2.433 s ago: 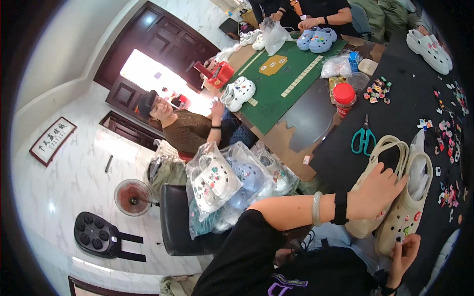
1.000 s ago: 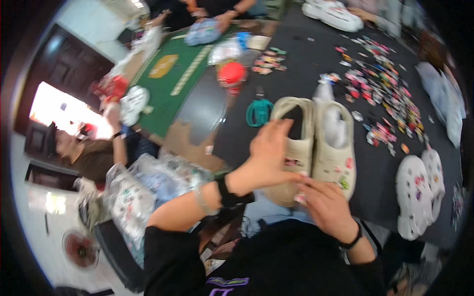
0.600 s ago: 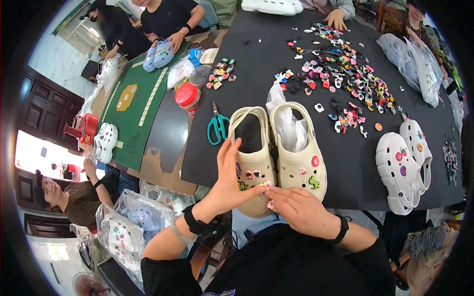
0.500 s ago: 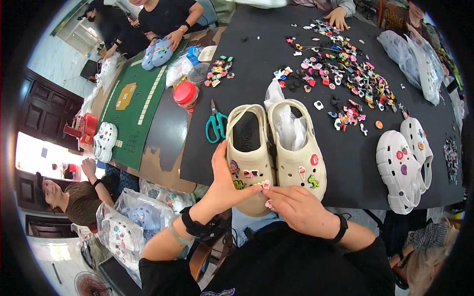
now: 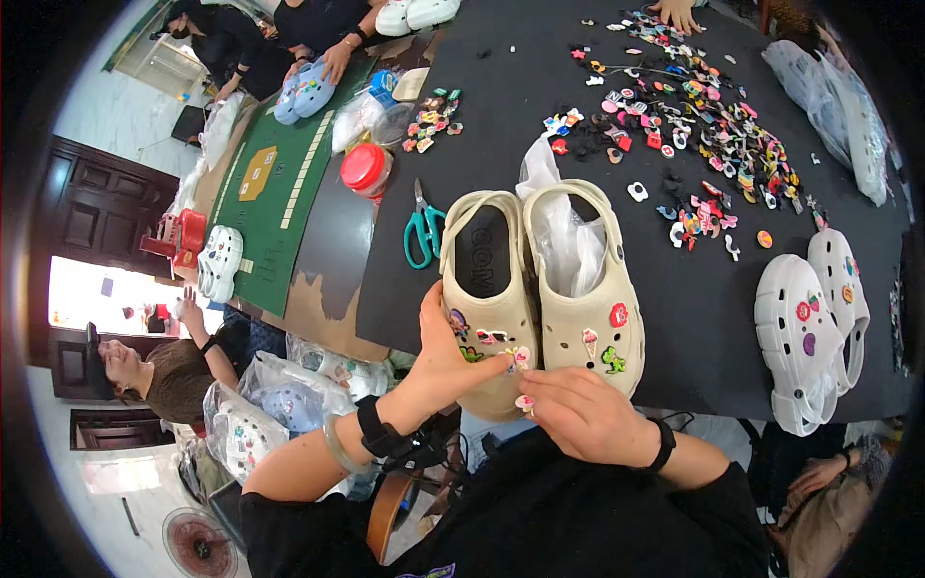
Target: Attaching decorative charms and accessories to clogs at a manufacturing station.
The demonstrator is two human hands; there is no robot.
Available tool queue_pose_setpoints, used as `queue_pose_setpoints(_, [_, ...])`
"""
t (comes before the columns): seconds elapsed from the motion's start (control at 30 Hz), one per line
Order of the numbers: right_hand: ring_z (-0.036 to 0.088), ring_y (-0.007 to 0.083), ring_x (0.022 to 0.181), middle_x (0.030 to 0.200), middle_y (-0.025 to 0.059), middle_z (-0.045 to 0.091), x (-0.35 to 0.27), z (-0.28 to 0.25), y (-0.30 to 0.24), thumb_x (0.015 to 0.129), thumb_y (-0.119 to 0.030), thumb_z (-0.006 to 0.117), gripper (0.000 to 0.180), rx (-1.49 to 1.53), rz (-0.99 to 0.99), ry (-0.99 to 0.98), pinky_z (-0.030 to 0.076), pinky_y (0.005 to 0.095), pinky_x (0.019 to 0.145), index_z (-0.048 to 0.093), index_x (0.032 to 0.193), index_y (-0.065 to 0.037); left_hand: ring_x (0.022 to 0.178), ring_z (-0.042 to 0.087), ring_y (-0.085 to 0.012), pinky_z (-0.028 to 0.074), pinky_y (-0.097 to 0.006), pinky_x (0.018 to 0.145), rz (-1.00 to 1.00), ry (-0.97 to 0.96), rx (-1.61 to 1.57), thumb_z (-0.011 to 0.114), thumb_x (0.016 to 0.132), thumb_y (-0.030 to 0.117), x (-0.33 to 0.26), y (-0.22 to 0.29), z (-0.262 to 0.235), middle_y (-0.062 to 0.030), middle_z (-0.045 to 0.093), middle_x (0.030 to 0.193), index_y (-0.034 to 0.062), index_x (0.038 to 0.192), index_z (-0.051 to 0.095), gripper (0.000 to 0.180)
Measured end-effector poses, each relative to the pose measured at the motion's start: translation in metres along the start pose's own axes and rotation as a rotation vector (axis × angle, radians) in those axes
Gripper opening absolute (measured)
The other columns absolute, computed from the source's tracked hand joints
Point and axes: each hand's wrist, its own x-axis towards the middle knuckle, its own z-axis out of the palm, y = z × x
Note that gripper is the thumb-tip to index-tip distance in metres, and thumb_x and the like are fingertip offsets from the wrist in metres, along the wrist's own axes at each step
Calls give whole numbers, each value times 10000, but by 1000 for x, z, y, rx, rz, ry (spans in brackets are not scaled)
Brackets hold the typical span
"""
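Note:
A pair of beige clogs stands side by side at the near table edge. On the left clog (image 5: pixel 487 405), my left hand (image 5: pixel 438 371) is closed around the outer side, its thumb against a pink-and-white charm (image 5: pixel 521 357) on the toe. Just beside that, my right hand (image 5: pixel 583 409) has its fingers bunched at a second pink charm (image 5: pixel 524 403), whose lower part my fingers partly hide. Other colourful charms sit in the holes of both toes. The right clog (image 5: pixel 564 328) has clear plastic wrap stuffed inside, along with ice-cream and green dinosaur charms.
Teal-handled scissors (image 5: pixel 422 226) lie left of the clogs. Loose charms (image 5: pixel 665 116) spread over the far right of the black table. White clogs (image 5: pixel 800 328) stand at the right, a red-lidded jar (image 5: pixel 365 171) at the left. Other people work around the table.
The view has shifted slightly, moving the surroundings in the picture. Both hands keep their places at the left clog's toe. White clogs now show at the top, near another person.

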Motion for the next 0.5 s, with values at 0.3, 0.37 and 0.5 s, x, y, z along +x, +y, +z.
queue_pose_setpoints(0.3, [637, 280, 899, 1031, 152, 648, 0, 2, 0, 742, 26, 678, 300, 95, -24, 98, 498, 355, 718, 534, 1004, 3, 1249, 306, -348, 261, -448, 1052, 76, 163, 102, 825, 582, 171, -1, -11, 12, -233, 326, 1276, -82, 1376, 122, 1090])
queue_pose_setpoints(0.37, [613, 262, 816, 969, 127, 629, -4, -11, -6, 837, -27, 583, 116, 301, 246, -31, 479, 365, 705, 580, 953, -16, 1242, 330, -327, 280, -438, 1051, 67, 147, 85, 830, 584, 159, 0, -9, 11, -220, 335, 1273, -74, 1376, 123, 1086])
queue_pose_setpoints(0.5, [581, 204, 714, 822, 47, 609, -3, -60, -18, 882, -141, 560, 58, 1214, 345, 23, 442, 352, 648, 578, 900, -89, 1293, 337, -237, 315, -370, 1072, 8, -63, -325, 810, 668, 62, 2, -10, -5, -150, 291, 1383, 4, 1421, 50, 1071])
